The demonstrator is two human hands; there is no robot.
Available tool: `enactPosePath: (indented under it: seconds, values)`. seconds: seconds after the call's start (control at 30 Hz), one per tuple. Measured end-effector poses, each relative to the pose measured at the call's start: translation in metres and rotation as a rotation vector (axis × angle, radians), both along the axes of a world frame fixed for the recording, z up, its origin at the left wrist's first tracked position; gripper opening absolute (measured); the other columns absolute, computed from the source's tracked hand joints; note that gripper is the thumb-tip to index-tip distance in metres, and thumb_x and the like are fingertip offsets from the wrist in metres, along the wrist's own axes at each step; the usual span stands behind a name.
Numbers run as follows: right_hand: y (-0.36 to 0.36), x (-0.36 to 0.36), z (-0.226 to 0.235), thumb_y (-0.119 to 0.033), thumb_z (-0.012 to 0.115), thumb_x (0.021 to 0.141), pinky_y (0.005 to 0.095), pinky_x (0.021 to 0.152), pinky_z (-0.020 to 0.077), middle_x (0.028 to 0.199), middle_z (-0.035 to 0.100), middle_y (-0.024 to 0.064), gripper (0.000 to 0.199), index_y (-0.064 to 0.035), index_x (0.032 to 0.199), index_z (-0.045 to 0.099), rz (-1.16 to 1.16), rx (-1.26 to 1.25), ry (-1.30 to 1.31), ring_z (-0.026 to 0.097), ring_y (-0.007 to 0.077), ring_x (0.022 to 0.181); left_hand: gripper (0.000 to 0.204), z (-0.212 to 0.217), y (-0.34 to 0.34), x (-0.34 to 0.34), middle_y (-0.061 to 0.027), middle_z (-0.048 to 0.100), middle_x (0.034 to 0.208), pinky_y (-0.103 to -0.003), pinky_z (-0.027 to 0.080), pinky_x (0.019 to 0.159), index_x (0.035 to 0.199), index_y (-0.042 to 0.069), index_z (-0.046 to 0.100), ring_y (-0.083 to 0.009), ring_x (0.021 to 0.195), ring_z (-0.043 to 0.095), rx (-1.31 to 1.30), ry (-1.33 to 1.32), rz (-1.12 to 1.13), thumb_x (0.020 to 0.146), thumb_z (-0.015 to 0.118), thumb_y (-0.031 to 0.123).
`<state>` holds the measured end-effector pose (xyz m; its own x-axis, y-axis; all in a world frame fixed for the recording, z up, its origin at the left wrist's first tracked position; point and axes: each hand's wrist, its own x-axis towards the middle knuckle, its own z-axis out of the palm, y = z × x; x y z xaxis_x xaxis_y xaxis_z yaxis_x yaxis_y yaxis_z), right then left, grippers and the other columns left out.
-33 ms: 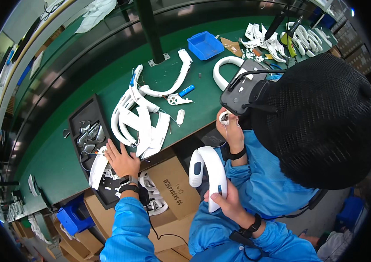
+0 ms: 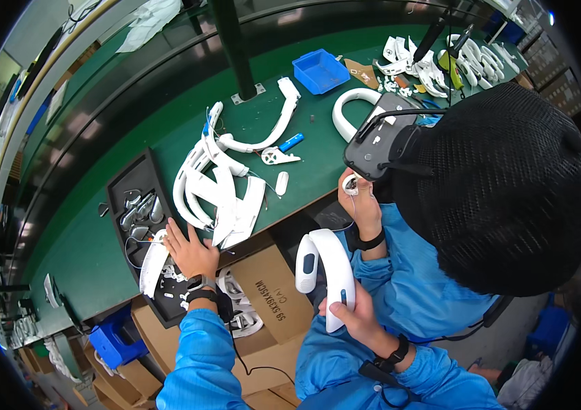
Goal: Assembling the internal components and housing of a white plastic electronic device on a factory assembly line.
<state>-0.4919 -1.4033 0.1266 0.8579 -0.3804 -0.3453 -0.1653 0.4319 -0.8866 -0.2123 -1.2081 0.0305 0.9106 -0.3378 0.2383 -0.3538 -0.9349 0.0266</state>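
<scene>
My left hand [image 2: 195, 254] lies with fingers spread over the near edge of a black tray [image 2: 145, 169], its fingertips next to a curved white shell [image 2: 154, 265] with a thin wire. I cannot tell whether they touch it. In my right hand [image 2: 361, 316], above my lap, is a white neck fan [image 2: 332, 258] gripped by one end. A dark oval panel shows on its other arm. The tray also holds several shiny grey parts [image 2: 141, 208] and small white pieces. Beside it, curved white fan housings [image 2: 218, 191] are heaped on the green bench [image 2: 167, 147].
At my right, a co-worker in a black cap [image 2: 495, 191] holds a small white part in one hand [image 2: 363, 208]. A blue bin [image 2: 321, 71] and a blue cylindrical battery [image 2: 292, 142] sit on the bench. Below its edge stands a cardboard box [image 2: 273, 294] with white parts.
</scene>
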Motion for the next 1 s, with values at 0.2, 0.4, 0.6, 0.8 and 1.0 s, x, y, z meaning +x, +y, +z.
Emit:
enactPosePath:
  seconds: [0.2,0.4,0.6,0.8,1.0]
  values:
    - [0.0009,0.0013,0.0019,-0.014,0.061,0.091,0.0304,0.078,0.0531,0.092,0.066,0.0114,0.037,0.003,0.12,0.045,-0.012,0.002,-0.006,0.065,0.0155,0.083,0.057,0.0018,-0.0011,-0.0008,-0.0228,0.028,0.152,-0.05,0.017,0.118,0.123,0.001,0.059,-0.038,0.141,0.026,0.002,0.013,0.006,0.068,0.064,0.017]
    - [0.0016,0.001,0.0014,-0.016,0.062,0.092,0.03,0.077,0.0526,0.091,0.066,0.0111,0.038,0.003,0.12,0.045,-0.012,-0.007,-0.006,0.065,0.0152,0.083,0.057,-0.0001,-0.0006,-0.0006,-0.0231,0.027,0.152,-0.051,0.017,0.118,0.122,0.001,0.059,-0.0378,0.142,0.026,0.0,0.006,0.003,0.068,0.064,0.016]
    - [0.0022,0.0014,0.0004,-0.017,0.062,0.091,0.0298,0.076,0.0522,0.09,0.066,0.0108,0.038,0.0025,0.12,0.045,-0.014,-0.009,-0.005,0.065,0.0149,0.082,0.057,-0.0034,0.0,0.0,-0.0232,0.027,0.153,-0.051,0.017,0.118,0.122,0.0,0.059,-0.0377,0.142,0.025,-0.006,0.0,0.0,0.068,0.064,0.016]
    - [0.0019,0.0002,0.0003,-0.017,0.062,0.091,0.0299,0.076,0.0523,0.09,0.066,0.0108,0.037,0.0022,0.119,0.045,-0.016,-0.002,-0.007,0.065,0.015,0.082,0.058,-0.0002,-0.0001,-0.0005,-0.0233,0.026,0.153,-0.051,0.017,0.118,0.123,0.0,0.059,-0.0378,0.142,0.024,0.002,0.008,0.002,0.068,0.064,0.016]
    - [0.0009,-0.0008,0.0002,-0.017,0.062,0.092,0.0303,0.077,0.0525,0.09,0.066,0.0108,0.037,0.0021,0.118,0.046,-0.015,-0.01,-0.005,0.065,0.0153,0.083,0.056,-0.0007,0.0003,-0.0009,-0.0237,0.029,0.151,-0.053,0.018,0.116,0.121,0.0,0.057,-0.0398,0.139,0.028,-0.008,-0.023,-0.019,0.068,0.065,0.016]
